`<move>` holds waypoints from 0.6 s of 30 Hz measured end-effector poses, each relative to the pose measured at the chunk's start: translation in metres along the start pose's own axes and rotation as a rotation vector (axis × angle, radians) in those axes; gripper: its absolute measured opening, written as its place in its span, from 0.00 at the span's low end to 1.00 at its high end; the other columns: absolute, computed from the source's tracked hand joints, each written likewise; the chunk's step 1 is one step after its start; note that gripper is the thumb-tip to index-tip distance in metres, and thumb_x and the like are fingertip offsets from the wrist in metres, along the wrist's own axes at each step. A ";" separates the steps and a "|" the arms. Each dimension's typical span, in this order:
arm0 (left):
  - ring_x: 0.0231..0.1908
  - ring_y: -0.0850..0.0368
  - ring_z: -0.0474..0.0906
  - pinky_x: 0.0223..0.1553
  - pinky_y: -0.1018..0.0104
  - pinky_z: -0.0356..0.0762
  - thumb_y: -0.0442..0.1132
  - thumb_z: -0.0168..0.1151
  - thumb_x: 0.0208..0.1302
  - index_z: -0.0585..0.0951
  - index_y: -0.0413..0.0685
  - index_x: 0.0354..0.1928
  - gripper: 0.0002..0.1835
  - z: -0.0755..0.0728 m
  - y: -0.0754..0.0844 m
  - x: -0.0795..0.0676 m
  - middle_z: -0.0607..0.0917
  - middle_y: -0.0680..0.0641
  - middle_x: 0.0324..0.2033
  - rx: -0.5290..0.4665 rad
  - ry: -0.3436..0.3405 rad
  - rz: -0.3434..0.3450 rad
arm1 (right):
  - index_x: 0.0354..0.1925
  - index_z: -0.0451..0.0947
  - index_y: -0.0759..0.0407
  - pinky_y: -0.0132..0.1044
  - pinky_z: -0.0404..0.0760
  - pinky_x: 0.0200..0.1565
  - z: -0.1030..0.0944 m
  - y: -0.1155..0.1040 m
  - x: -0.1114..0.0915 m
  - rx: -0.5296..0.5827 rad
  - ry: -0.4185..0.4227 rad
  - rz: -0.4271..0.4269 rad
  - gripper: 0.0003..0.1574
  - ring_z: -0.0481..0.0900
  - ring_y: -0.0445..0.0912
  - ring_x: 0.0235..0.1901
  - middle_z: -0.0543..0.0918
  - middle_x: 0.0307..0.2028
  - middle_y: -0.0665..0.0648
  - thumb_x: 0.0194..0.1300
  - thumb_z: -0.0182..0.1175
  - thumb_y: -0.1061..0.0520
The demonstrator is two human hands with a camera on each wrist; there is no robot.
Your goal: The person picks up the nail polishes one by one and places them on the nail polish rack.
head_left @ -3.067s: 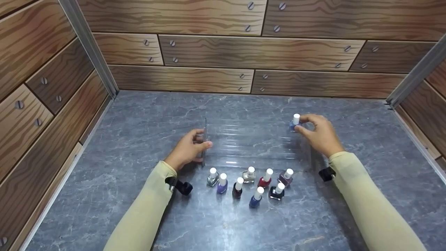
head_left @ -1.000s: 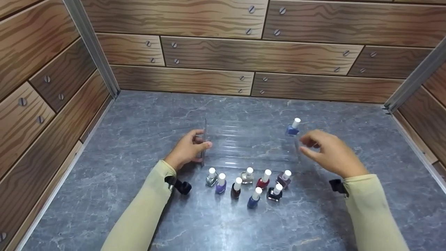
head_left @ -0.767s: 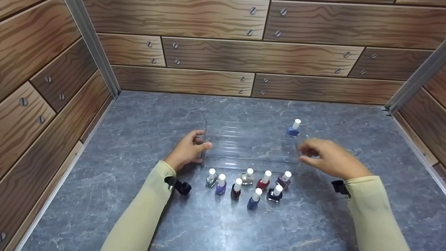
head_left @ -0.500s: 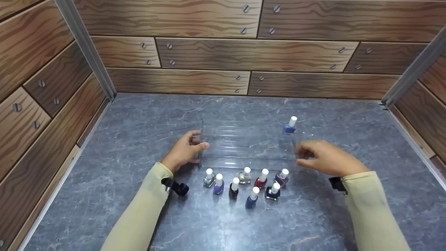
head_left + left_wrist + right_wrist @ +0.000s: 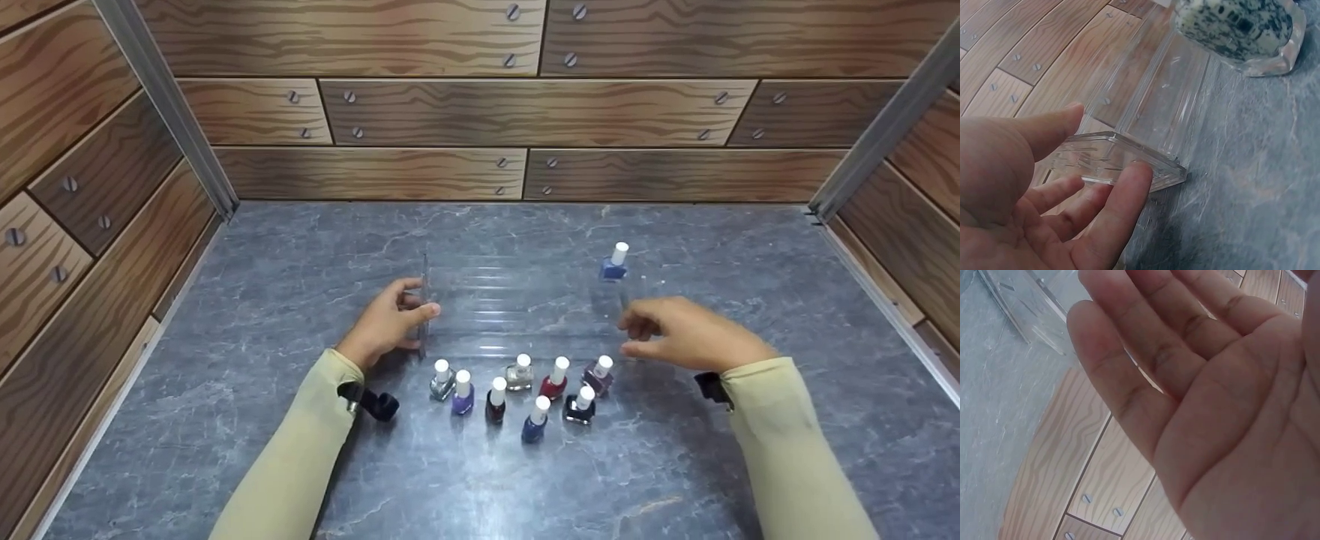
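Observation:
A clear plastic stepped rack [image 5: 491, 304] lies across the middle of the table. My left hand [image 5: 386, 322] holds its left end panel, thumb over the top edge and fingers against the outer face, as the left wrist view shows [image 5: 1112, 152]. At the rack's right end is my right hand [image 5: 679, 334], fingers loosely bent and no bottle in them. Its palm and fingers [image 5: 1207, 399] look relaxed in the right wrist view, with the clear plastic beyond the fingertips. A blue nail polish bottle [image 5: 613, 268] with a white cap stands upright at the rack's far right corner.
In front of the rack stand several white-capped nail polish bottles, among them glitter [image 5: 442, 384], purple [image 5: 463, 401], red [image 5: 553, 386], dark blue [image 5: 534, 427] and black [image 5: 580, 410]. Wood-patterned walls [image 5: 420, 172] enclose the marbled grey table [image 5: 480, 495].
My right hand has let go of the blue nail polish bottle and come back toward me to the rack's right end. My left hand has stayed on the left panel.

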State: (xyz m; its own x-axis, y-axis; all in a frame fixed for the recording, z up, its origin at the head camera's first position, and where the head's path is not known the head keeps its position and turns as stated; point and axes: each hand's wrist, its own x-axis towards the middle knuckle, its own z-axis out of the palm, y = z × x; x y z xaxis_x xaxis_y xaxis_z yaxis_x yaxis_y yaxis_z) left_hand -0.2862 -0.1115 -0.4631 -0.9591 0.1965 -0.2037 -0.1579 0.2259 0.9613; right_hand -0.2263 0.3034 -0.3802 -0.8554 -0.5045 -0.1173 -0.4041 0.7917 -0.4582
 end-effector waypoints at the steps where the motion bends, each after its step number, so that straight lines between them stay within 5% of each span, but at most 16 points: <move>1: 0.60 0.36 0.78 0.46 0.50 0.90 0.42 0.70 0.69 0.66 0.50 0.76 0.37 0.000 0.000 0.000 0.73 0.35 0.65 -0.003 0.004 0.000 | 0.51 0.82 0.61 0.53 0.87 0.50 0.000 0.000 0.001 0.001 -0.006 -0.001 0.22 0.83 0.46 0.43 0.86 0.43 0.52 0.68 0.70 0.47; 18: 0.59 0.35 0.78 0.44 0.51 0.91 0.42 0.70 0.69 0.66 0.49 0.76 0.37 0.000 0.000 0.000 0.74 0.33 0.65 0.000 0.013 0.013 | 0.53 0.81 0.62 0.47 0.87 0.50 0.000 -0.002 0.002 0.045 -0.059 -0.021 0.25 0.82 0.45 0.43 0.86 0.44 0.55 0.66 0.71 0.47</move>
State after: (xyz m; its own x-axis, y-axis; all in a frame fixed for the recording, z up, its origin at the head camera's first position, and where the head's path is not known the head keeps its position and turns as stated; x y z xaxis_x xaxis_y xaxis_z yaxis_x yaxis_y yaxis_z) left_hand -0.2859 -0.1118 -0.4625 -0.9641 0.1871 -0.1886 -0.1452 0.2232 0.9639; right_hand -0.2268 0.3007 -0.3797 -0.8257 -0.5415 -0.1579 -0.4061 0.7650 -0.4999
